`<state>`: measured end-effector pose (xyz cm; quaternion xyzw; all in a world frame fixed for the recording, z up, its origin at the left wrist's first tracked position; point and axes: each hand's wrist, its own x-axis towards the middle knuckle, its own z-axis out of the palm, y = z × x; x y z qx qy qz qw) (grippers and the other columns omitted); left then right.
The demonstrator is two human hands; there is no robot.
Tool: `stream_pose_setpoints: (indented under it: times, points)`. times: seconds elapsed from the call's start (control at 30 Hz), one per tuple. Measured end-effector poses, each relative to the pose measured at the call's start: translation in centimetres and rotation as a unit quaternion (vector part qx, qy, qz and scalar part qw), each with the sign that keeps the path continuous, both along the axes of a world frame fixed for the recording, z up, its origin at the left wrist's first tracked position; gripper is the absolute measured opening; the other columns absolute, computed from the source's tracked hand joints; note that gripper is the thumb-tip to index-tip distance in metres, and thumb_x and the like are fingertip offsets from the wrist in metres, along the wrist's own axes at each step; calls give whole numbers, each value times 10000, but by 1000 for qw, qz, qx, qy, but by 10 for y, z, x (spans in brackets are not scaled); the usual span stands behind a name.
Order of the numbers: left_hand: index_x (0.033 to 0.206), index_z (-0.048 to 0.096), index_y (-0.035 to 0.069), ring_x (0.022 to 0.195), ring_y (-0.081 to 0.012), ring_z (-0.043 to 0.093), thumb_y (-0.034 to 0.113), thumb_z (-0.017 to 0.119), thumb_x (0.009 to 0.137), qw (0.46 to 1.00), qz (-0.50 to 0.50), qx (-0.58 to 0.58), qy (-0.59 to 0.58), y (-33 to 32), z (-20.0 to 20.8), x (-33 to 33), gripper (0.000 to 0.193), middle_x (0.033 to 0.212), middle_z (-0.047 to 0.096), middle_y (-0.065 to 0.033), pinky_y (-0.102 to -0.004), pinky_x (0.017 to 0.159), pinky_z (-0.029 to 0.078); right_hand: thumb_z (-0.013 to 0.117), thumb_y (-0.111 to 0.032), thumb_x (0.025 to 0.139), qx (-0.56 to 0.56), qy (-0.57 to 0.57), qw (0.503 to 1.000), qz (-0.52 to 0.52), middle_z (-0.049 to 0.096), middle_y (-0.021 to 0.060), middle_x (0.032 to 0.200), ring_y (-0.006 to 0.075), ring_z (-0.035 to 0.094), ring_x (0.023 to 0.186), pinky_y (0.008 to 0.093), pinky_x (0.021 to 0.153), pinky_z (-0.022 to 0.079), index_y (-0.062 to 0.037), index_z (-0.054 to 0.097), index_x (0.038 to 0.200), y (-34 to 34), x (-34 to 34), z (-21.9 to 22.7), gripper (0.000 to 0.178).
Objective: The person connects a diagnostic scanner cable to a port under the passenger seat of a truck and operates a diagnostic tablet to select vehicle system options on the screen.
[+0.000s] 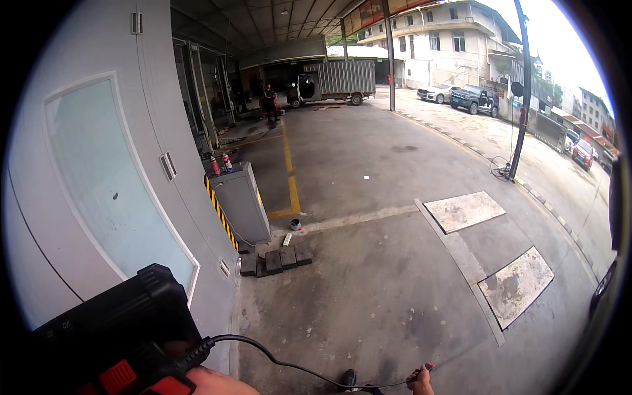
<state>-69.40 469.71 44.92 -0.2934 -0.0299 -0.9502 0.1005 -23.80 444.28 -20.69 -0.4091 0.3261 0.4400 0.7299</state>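
At the lower left, a bulky black device (125, 316) with red trim fills much of the view; it looks like a handheld tester or tablet. My left hand (214, 382) is beneath and beside it, holding it, with its fingers mostly hidden. A black cable (276, 360) leaves the device through a ribbed sleeve and sags across to the right. At the bottom edge, my right hand (421, 382) is closed around the cable's far end, where a small red and black piece (430, 366) shows above the fingers. Its exact kind is too small to tell.
A grey cabinet (240, 204) with spray cans stands by the grey wall; dark blocks (276, 261) lie before it. Pale floor plates (517, 288) are at right. Farther off are a person (270, 102), a box truck (339, 82), a pole (521, 99) and parked cars (474, 99).
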Motion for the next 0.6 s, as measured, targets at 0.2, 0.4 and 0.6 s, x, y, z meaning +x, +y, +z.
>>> stream_pose_setpoints:
  times: [0.2, 0.4, 0.6]
  points:
    - [1262, 553, -19, 1015, -236, 650, 449, 512, 1011, 945, 267, -190, 15, 148, 16, 99, 532, 1128, 649, -147, -367, 860, 567, 623, -402, 961, 65, -92, 981, 158, 400, 0, 577, 184, 428, 494, 355, 507, 373, -133, 467, 826, 343, 64, 107, 339]
    - [1323, 532, -19, 1080, -304, 640, 536, 398, 1009, 997, -6, 0, -79, 338, 3, 193, 651, 1208, 630, -197, -420, 915, 556, 633, -358, 967, 71, -196, 930, 303, 476, 24, 627, 207, 495, 530, 381, 549, 441, -113, 504, 859, 583, 100, 181, 298]
    - [1355, 455, -119, 1091, -326, 637, 390, 531, 997, 998, -59, 38, 9, 550, -19, 258, 627, 1242, 601, -256, -415, 959, 533, 525, -343, 1014, 18, 73, 994, 82, 279, -41, 519, 129, 284, 430, 301, 463, 283, -172, 388, 700, 641, 185, 90, 384]
